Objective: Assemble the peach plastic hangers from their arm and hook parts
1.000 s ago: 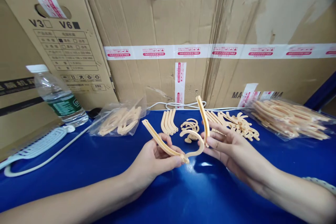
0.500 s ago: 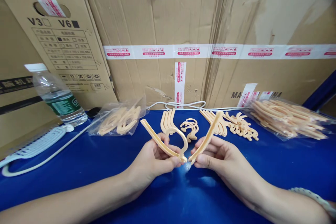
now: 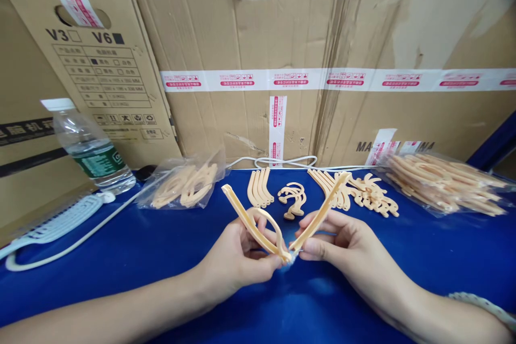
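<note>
Hook (image 3: 276, 225), curved strip (image 3: 243, 215) pinched in left hand (image 3: 237, 258); second strip (image 3: 323, 213) in right hand (image 3: 346, 244).

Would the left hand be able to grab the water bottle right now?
Probably not straight away: the left hand is busy holding a curved strip and a hook, and the plastic bag lies roughly between it and the water bottle. Nothing seems to cover the bottle, though.
</note>
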A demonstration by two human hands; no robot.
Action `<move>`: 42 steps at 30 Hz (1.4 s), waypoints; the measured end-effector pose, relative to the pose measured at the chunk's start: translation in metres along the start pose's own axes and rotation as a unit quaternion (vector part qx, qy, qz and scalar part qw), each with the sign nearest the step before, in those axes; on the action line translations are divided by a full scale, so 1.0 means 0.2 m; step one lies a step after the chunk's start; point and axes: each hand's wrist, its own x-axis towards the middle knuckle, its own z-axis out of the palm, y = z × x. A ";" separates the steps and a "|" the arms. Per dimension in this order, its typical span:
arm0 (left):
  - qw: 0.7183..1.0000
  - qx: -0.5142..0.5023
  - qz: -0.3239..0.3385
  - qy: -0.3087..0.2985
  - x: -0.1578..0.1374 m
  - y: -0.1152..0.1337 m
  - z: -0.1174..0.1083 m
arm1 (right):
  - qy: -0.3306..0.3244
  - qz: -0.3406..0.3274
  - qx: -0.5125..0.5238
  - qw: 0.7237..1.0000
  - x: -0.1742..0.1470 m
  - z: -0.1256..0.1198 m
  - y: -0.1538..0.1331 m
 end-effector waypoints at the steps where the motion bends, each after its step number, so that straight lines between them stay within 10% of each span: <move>1: 1.000 0.008 -0.004 0.010 0.00 0.01 0.01 | -0.006 0.002 0.000 1.000 0.00 0.00 0.00; 33: 0.995 0.071 -0.050 0.054 -0.03 0.05 0.02 | -0.025 -0.011 -0.092 0.995 -0.02 0.00 0.02; 42: 0.990 -0.030 -0.091 0.100 -0.02 0.11 -0.08 | -0.067 -0.082 -0.239 0.965 -0.07 -0.32 -0.12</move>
